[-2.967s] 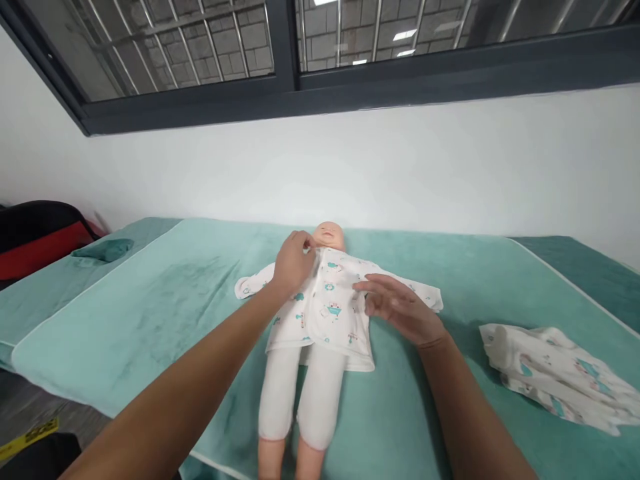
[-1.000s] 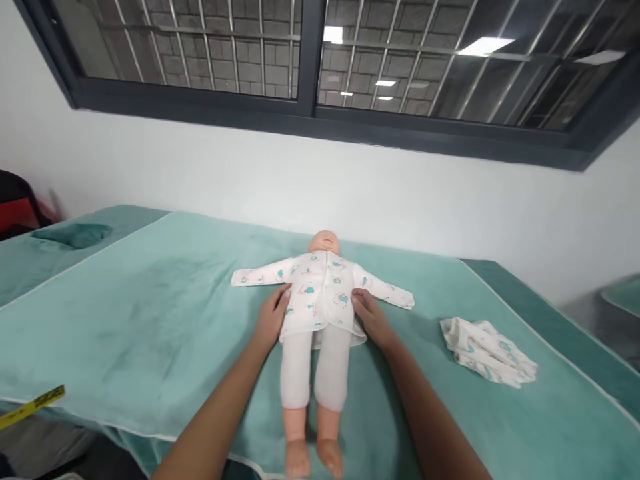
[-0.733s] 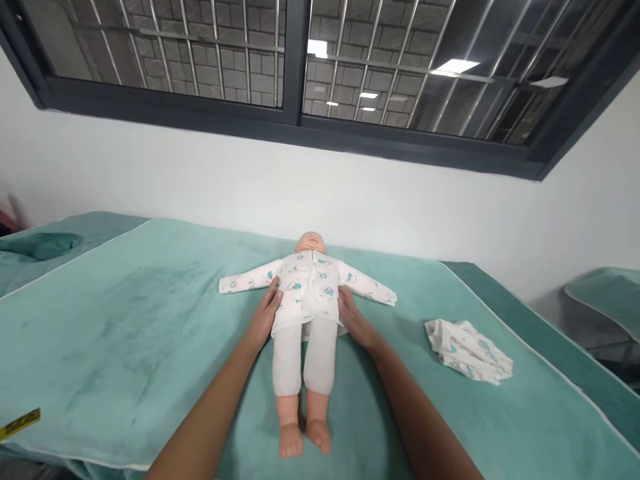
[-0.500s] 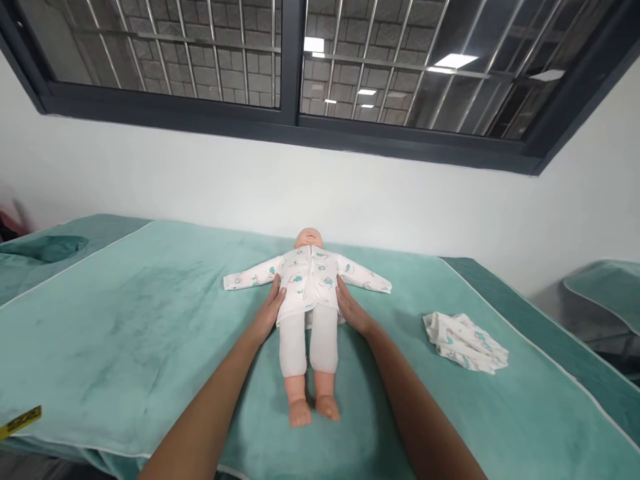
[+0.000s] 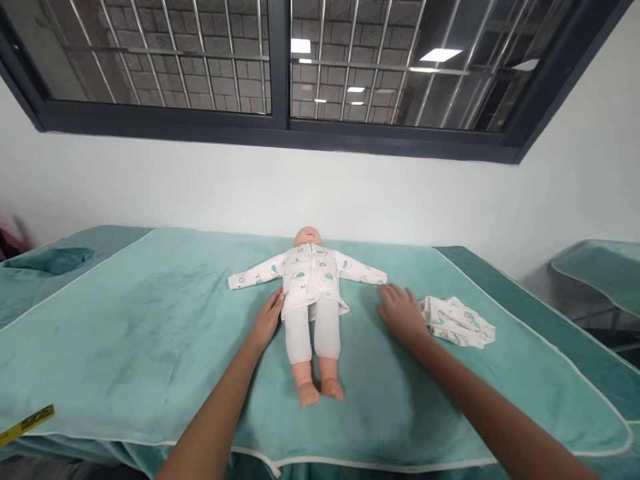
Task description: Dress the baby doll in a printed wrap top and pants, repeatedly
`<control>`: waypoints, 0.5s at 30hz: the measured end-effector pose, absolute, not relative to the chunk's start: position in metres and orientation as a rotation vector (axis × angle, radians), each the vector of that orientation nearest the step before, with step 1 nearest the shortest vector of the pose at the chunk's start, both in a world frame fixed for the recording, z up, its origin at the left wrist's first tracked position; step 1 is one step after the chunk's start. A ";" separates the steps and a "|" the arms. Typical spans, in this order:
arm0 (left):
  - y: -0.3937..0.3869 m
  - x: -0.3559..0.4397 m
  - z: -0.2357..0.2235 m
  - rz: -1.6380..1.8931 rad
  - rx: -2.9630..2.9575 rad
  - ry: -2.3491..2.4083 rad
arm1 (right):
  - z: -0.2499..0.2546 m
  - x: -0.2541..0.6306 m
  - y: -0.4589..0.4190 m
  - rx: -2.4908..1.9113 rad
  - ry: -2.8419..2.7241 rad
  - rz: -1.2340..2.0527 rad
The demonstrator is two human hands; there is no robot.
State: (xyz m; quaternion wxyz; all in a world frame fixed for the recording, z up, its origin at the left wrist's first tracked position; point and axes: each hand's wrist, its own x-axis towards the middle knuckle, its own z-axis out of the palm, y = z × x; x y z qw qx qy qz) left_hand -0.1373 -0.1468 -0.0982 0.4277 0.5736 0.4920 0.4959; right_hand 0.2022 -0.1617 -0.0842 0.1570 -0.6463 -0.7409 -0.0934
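A baby doll (image 5: pixel 327 327) lies on its back on the green cover, its head toward the wall and its arms stretched out sideways. It wears a white printed long-sleeved shirt (image 5: pixel 310 273), with white cloth on the legs and bare feet. My left hand (image 5: pixel 269 319) rests with its fingers stretched along the shirt's left-hand edge. To the right of the doll, my right hand (image 5: pixel 401 312) is apart from it, fingers spread and palm down, near the cuff. Just beyond that hand lies a folded piece of white printed clothing (image 5: pixel 459 321), partly hidden by the wrist.
The green cover (image 5: pixel 140 333) with white piping spreads over the whole surface. A white wall (image 5: pixel 225 183) and a dark-framed, barred window (image 5: pixel 280 133) stand behind. A yellow strip with black marks (image 5: pixel 27 425) is at the front left; another green-covered surface (image 5: pixel 600 270) is at right.
My right hand has left the doll's side and moved right toward the folded clothing. My left hand stays at the shirt. The view has shifted slightly.
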 end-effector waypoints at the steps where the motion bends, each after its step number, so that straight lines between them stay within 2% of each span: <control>1: -0.150 -0.138 -0.098 1.240 1.422 1.225 | -0.081 0.219 -0.167 -1.936 -2.140 -0.412; 4: -0.156 -0.138 -0.096 1.227 1.391 1.215 | -0.070 0.266 -0.185 -2.266 -2.009 -0.598; 8: -0.160 -0.138 -0.096 1.217 1.369 1.217 | -0.050 0.305 -0.202 -2.622 -1.852 -0.127; 12: -0.164 -0.138 -0.099 1.239 1.423 1.265 | -0.025 0.305 -0.201 -2.475 -1.965 0.134; 15: -0.172 -0.135 -0.099 1.317 1.493 1.399 | -0.004 0.275 -0.197 -2.078 -1.927 0.465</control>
